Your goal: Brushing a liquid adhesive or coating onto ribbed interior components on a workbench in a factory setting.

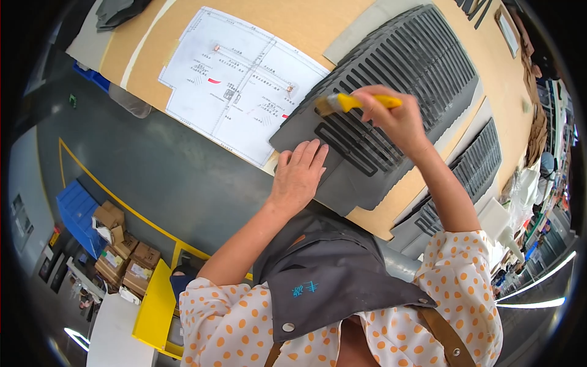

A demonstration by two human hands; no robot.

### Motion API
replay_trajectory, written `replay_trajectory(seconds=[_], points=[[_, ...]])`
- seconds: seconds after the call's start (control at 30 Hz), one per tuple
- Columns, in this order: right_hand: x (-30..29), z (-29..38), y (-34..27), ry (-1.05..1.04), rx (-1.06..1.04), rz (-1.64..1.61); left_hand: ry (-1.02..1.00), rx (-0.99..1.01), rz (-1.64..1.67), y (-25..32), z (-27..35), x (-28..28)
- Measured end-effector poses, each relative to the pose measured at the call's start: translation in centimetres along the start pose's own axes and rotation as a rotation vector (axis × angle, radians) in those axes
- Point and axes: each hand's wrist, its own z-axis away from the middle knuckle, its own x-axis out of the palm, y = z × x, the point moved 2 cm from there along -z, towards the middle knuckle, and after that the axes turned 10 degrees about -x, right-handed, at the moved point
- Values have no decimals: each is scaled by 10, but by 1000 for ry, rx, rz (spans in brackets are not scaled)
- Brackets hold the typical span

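Observation:
My right hand (392, 114) grips a flat paintbrush (351, 102) by its yellow handle, its bristles over the left edge of a fanned stack of dark grey sheet pieces (403, 59). My left hand (302, 174) lies with fingers spread on the near corner of the front piece (344, 179). That piece carries a black elongated loop outline, and similar dark strips repeat across the overlapping pieces behind it. Left of the stack, a large white printed pattern sheet (238, 78) with drawn lines and small red marks lies on the tan tabletop.
A second fanned stack of grey pieces (481, 158) lies at the right. More dark pieces (120, 13) are at the table's upper left. A framed sheet (506, 32) rests at the upper right. Cardboard boxes (140, 268), a blue crate (80, 215) and a yellow cart (153, 307) stand lower left.

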Motion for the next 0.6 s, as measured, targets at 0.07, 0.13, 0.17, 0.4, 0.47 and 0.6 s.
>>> replay_trajectory(seconds=[0.07, 0.13, 0.17, 0.4, 0.47, 0.6], points=[[-16, -3, -1, 39, 31, 23, 6, 10, -24, -1, 0, -1], [-23, -2, -8, 106, 60, 84, 5, 2, -36, -3, 2, -1], [-17, 2, -10, 98, -2, -20, 2, 4, -45, -3, 3, -1], [15, 3, -1, -19, 30, -64, -36, 30, -43, -4, -1, -5], [-9, -8, 11, 139, 68, -97, -28, 51, -57, -3, -3, -7], [-68, -26, 20, 386, 11, 34, -16, 81, -57, -5, -5, -7]])
